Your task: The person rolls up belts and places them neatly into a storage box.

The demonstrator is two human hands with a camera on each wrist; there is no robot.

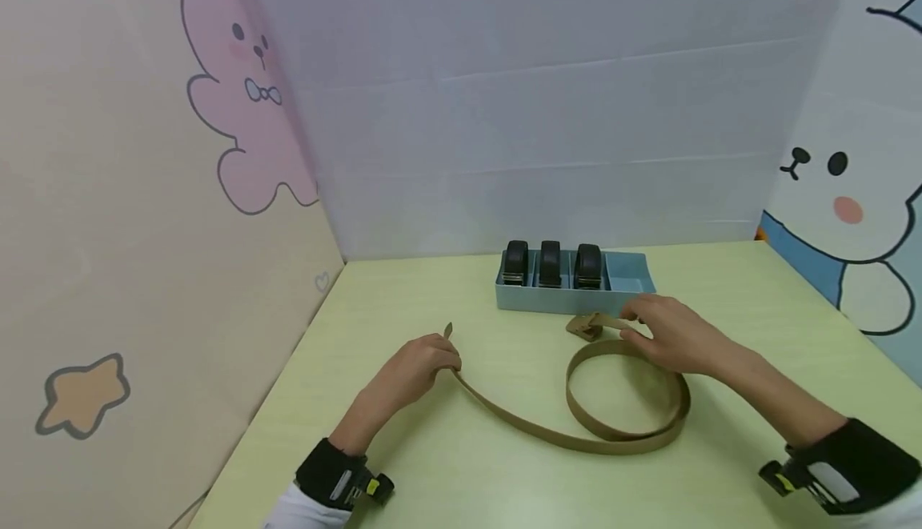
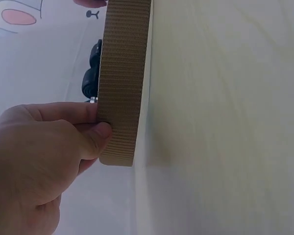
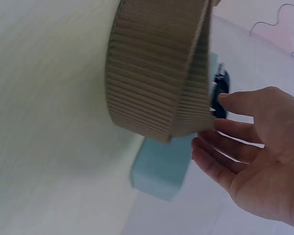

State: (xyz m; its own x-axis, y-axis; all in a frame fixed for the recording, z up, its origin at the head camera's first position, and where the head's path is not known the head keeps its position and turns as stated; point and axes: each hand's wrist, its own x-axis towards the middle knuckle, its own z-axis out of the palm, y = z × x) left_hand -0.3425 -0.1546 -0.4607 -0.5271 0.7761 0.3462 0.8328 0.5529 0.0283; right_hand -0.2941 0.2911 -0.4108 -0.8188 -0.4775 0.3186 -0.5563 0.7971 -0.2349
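Observation:
A tan webbing belt (image 1: pixel 555 435) stands on its edge on the table, curving from the left hand into a wide loop on the right. My left hand (image 1: pixel 421 365) pinches the belt near its free end, thumb on the ribbed face in the left wrist view. At the belt's other end lies a tan buckle (image 1: pixel 591 326). My right hand (image 1: pixel 677 333) is beside the buckle end, above the loop. In the right wrist view its thumb and fingers are apart and loosely bent, with the fingertips (image 3: pixel 202 142) at the edge of the belt (image 3: pixel 147 73).
Behind the belt, a light blue divided tray (image 1: pixel 555 299) holds three rolled black belts (image 1: pixel 550 263) with metal buckles. The pale yellow table (image 1: pixel 403 297) meets a white back wall. Side walls bear cartoon animals.

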